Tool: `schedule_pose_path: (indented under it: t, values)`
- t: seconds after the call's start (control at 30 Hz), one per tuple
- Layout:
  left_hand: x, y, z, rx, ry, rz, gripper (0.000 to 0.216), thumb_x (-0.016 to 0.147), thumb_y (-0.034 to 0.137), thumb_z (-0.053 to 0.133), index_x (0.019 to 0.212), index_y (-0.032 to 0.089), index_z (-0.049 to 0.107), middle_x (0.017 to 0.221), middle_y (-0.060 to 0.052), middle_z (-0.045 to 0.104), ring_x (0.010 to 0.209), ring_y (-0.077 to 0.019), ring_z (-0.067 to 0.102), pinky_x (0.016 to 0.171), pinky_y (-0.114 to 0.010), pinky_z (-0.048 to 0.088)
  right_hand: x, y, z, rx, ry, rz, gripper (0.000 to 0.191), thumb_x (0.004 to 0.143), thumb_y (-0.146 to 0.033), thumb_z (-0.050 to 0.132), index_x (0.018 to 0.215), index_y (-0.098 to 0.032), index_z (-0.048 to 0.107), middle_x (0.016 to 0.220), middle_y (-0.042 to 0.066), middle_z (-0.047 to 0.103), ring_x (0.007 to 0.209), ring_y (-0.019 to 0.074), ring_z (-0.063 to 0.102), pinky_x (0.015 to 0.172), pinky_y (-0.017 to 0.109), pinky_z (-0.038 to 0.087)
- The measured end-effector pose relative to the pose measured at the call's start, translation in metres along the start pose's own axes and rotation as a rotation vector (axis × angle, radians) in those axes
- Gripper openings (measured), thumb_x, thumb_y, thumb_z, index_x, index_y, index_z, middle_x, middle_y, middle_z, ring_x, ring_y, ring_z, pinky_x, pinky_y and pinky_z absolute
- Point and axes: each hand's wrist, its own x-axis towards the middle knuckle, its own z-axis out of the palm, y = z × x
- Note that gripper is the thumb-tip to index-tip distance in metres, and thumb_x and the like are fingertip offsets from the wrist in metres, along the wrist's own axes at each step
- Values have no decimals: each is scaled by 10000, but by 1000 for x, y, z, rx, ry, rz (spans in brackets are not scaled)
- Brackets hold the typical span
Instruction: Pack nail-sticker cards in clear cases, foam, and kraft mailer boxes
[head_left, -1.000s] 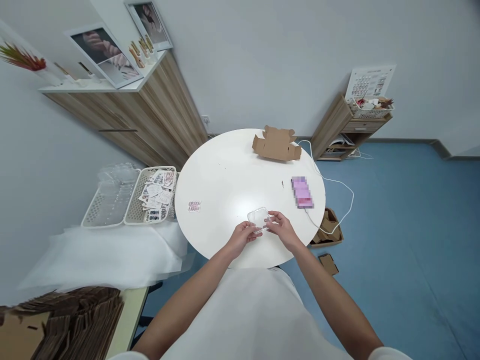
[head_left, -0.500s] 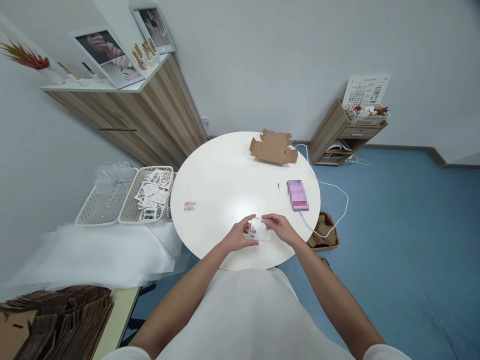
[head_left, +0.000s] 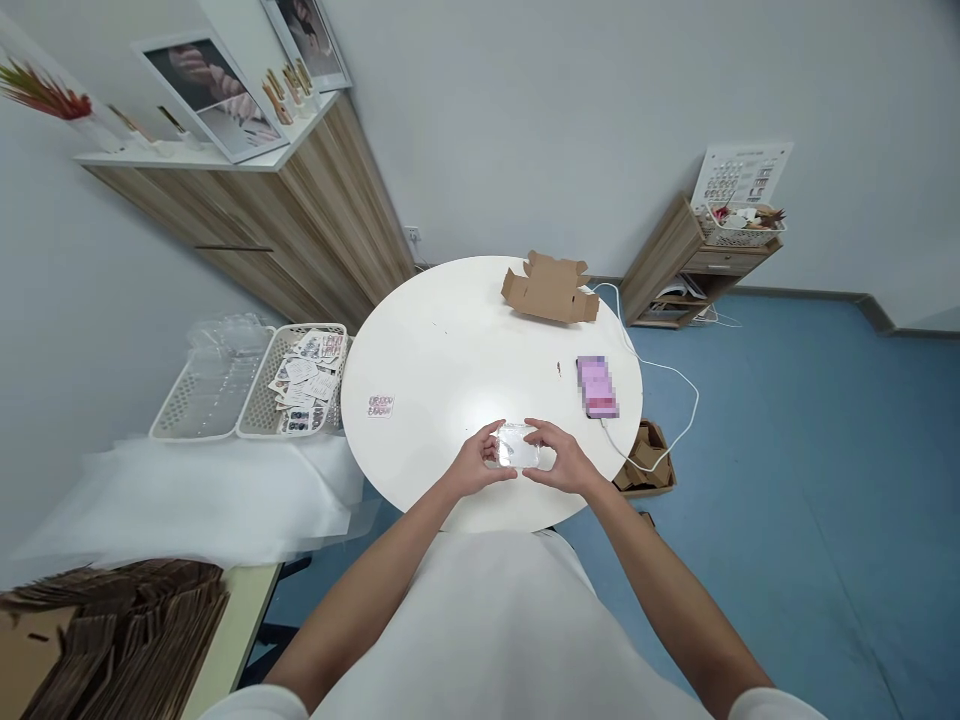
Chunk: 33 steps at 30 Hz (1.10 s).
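Between my two hands, near the front of the round white table [head_left: 420, 330], is a small clear plastic box [head_left: 517, 447]. My left hand [head_left: 478, 463] grips its left edge, thumb on the near side and fingers on the far side. On the right edge, my right hand [head_left: 559, 458] holds it the same way. What the box contains, if anything, cannot be made out. A small printed card [head_left: 380, 405] lies to the left on the table. An unfolded brown cardboard box [head_left: 551, 290] rests at the far edge.
A phone [head_left: 598, 387] with a white cable lies right of my hands. Left of the table stand a basket of printed cards [head_left: 245, 425] and a basket of clear plastic boxes [head_left: 161, 425]. Translucent sheets [head_left: 202, 500] and flattened cardboard [head_left: 127, 630] lie nearer. A carton [head_left: 646, 460] sits on the floor.
My right thumb has come down to the near side of the clear box, and the box's upper face now tilts differently, reflecting brightly. The camera view has shifted slightly.
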Motion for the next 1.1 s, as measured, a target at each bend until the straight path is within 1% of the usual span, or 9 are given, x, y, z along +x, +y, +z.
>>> schedule_pose_path:
  t: [0.23, 0.47, 0.6, 0.7, 0.77, 0.87, 0.97, 1.03, 1.1]
  values:
    - [1, 0, 7, -77, 5, -8, 839, 520, 260, 752, 1253, 221, 345, 944, -53, 579, 835, -168, 580, 753, -333, 458, 0, -1, -4, 24, 28, 11, 419, 520, -285, 706, 923, -240, 602, 1166, 92, 517, 1012, 255, 510, 759, 360, 452]
    - [1, -6, 9, -185, -32, -3, 818, 533, 233, 747, 1241, 228, 337, 975, -71, 573, 829, -178, 591, 732, -347, 470, 3, 5, 0, 135, 102, 41, 396, 509, -265, 700, 887, -224, 591, 1115, 85, 547, 881, 212, 551, 723, 336, 455]
    - [1, -6, 10, -253, -39, -2, 830, 579, 210, 717, 1285, 249, 282, 1060, -93, 539, 863, -175, 577, 749, -344, 459, 9, 10, 0, 201, 69, 88, 389, 524, -269, 696, 890, -224, 573, 1069, 64, 565, 796, 173, 563, 711, 321, 458]
    - [1, -8, 7, -271, -47, -59, 829, 620, 193, 683, 1310, 287, 233, 1053, -69, 539, 862, -145, 569, 761, -322, 448, 11, 13, 0, 222, 67, 164, 369, 558, -289, 676, 902, -226, 559, 1035, 50, 577, 696, 136, 560, 684, 312, 461]
    - [-1, -12, 5, -281, -15, -124, 794, 651, 203, 655, 1310, 303, 224, 990, -42, 553, 808, -121, 573, 743, -315, 451, 11, 15, -1, 200, 71, 196, 378, 559, -307, 677, 908, -227, 556, 1056, 49, 568, 714, 140, 565, 699, 318, 457]
    - [-2, -20, 1, -292, 58, -202, 649, 656, 221, 645, 1237, 252, 360, 863, -19, 565, 746, -113, 575, 719, -307, 457, 10, 17, -3, 153, 42, 206, 389, 559, -330, 680, 913, -225, 560, 1096, 56, 551, 807, 169, 569, 749, 336, 443]
    - [-2, -26, -1, -290, 84, -235, 487, 613, 206, 672, 1073, 189, 511, 799, -14, 563, 722, -115, 576, 720, -298, 455, 11, 18, -4, 147, -8, 203, 382, 589, -372, 662, 927, -225, 563, 1081, 53, 558, 858, 186, 569, 774, 339, 433]
    - [-2, -28, -2, -277, 95, -231, 458, 591, 202, 685, 1025, 177, 540, 796, -17, 566, 694, -107, 573, 714, -295, 453, 14, 19, -3, 192, 8, 232, 348, 673, -446, 573, 938, -222, 556, 1031, 49, 577, 803, 176, 588, 756, 337, 436]
    - [-3, -30, -2, -261, 97, -212, 465, 578, 201, 692, 1020, 174, 548, 809, -25, 572, 672, -100, 568, 705, -291, 449, 18, 21, 1, 258, 98, 290, 374, 760, -512, 423, 941, -209, 548, 957, 53, 595, 695, 155, 601, 713, 334, 444]
